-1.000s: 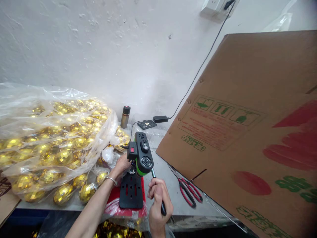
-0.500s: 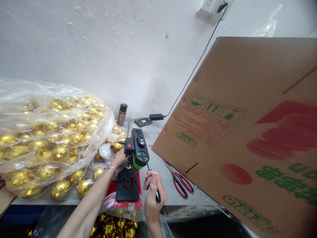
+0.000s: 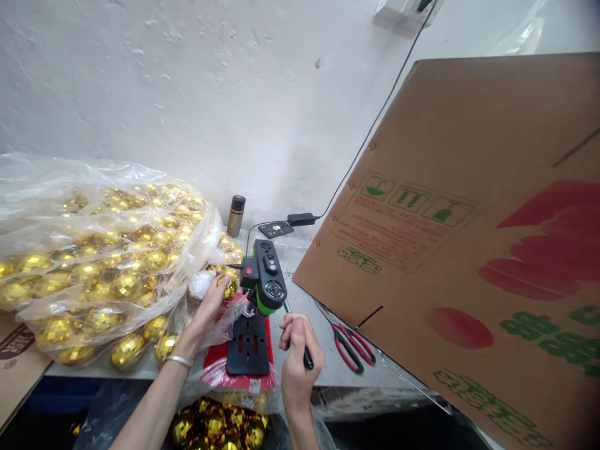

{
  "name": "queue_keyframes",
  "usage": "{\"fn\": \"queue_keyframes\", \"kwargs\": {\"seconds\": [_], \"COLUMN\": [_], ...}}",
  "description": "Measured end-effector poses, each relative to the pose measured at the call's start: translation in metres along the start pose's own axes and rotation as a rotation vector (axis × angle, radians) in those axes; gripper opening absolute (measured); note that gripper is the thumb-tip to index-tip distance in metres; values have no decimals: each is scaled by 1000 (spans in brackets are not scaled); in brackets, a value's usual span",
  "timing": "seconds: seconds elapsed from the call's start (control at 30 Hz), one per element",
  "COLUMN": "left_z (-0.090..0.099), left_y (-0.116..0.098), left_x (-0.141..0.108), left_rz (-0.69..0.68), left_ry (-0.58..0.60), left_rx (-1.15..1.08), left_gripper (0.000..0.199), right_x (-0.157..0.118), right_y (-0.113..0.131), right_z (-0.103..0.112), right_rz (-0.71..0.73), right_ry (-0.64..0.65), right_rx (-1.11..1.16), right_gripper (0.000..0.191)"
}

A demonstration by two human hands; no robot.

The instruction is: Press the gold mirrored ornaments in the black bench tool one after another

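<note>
Gold facets show in my head view at the fingertips of the left hand (image 3: 214, 301): a small gold ball (image 3: 231, 289) sits against them, on their far right side, just left of the black device (image 3: 270, 269) with its green band. I see the fingers touching the ball, but I cannot tell whether they are closed round it. A white wad (image 3: 200, 284) lies just left of those fingers, and clear film spreads beneath the palm towards the slotted base plate (image 3: 247, 362), which rests on a red sheet (image 3: 212, 357). My right hand (image 3: 301, 350) is clenched round the black grip of the lever (image 3: 308, 359), on the device's right, well apart from the ball. Further left I have a large clear bag (image 3: 56, 172) full of similar balls; to the right, scissors (image 3: 358, 370) lie beside the carton (image 3: 412, 153).
</note>
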State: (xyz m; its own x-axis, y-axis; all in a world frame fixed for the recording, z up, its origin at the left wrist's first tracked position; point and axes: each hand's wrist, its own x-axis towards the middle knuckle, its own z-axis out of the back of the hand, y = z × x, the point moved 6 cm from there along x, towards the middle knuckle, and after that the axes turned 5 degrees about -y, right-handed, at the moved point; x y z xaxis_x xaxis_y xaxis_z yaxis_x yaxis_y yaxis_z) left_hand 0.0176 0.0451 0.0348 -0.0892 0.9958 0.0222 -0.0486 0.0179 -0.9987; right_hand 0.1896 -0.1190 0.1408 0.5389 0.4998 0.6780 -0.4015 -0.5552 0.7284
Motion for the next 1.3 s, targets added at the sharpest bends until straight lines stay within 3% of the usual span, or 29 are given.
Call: {"fn": "queue_keyframes", "kwargs": {"seconds": [0.13,0.23,0.33,0.4,0.5,0.73,0.87,0.97,1.1,1.3], "left_z": [13,15,5,0,-8,-27,-34,-37,-44,-44], "left_y": [7,32,71,90,103,99,97,94,86,79], "left_x": [-51,-87,-103,-102,-96,-91,-89,-87,-92,-91], "left_rz": [165,232,233,129,-72,-378,-489,-525,-580,-481], "left_ry": [-1,-11,27,-10,-76,-20,15,24,122,135], "left_rx": [-328,-460,-334,-170,56,229,275,301,352,423], "left_gripper": [44,51,64,68,65,52,52,51,49,52], "right_x": [9,10,8,7,4,-2,-3,-4,-5,-7], "right_y": [6,8,8,6,4,0,0,0,-1,-2], "right_z": [-3,-3,-3,-2,-1,2,3,3,4,6], "right_rz": [-17,-4,1,-3,-16,-38,-45,-33,-32,-17], "right_ry": [16,17,17,25,58,89,94,93,91,83], "right_rx": [28,27,9,6,-4,-42,-41,-38,-32,-14], "right_gripper": [47,49,46,45,43,40,38,37,35,33]}}
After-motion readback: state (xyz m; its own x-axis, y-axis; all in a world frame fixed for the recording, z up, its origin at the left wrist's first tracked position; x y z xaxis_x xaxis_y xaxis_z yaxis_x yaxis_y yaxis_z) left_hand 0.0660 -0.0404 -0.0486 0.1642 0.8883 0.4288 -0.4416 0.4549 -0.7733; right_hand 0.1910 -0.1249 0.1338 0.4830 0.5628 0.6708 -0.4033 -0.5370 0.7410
